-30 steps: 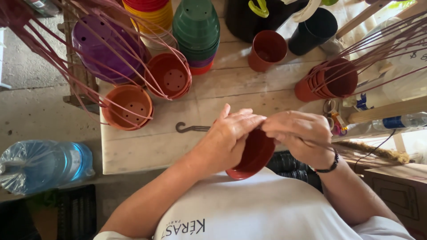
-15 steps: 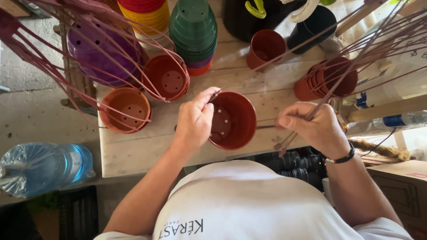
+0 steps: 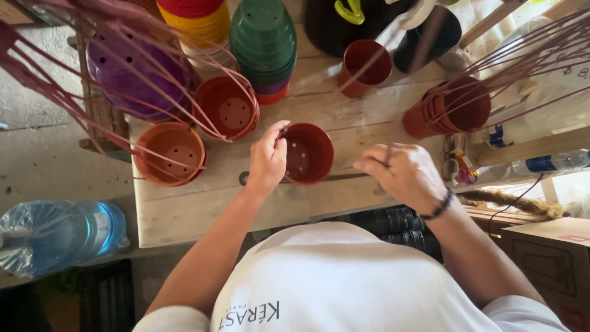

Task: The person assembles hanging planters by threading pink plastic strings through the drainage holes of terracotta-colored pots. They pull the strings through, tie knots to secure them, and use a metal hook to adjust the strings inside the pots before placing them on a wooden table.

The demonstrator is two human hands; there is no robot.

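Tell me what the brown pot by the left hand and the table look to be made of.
Pot: probably plastic, thin smooth wall, moulded drain holes, slight sheen. Table: bare wood, pale planks with visible grain and gaps, unpainted and worn.

- pot [image 3: 310, 154]: red-brown plastic, smooth, faint sheen; pinched at the rim by left hand [image 3: 268, 161]
- hanger strand [image 3: 393, 144]: thin plastic, matt; in right hand [image 3: 402, 173]
- table [image 3: 203, 209]: bare wood planks, rough, matt, pale
- green stack [image 3: 264, 37]: glossy plastic
- purple pot [image 3: 132, 74]: shiny plastic
- water bottle [image 3: 58, 233]: clear glossy plastic
- shirt [image 3: 332, 283]: white cloth, matt
- box [image 3: 547, 258]: brown cardboard, matt
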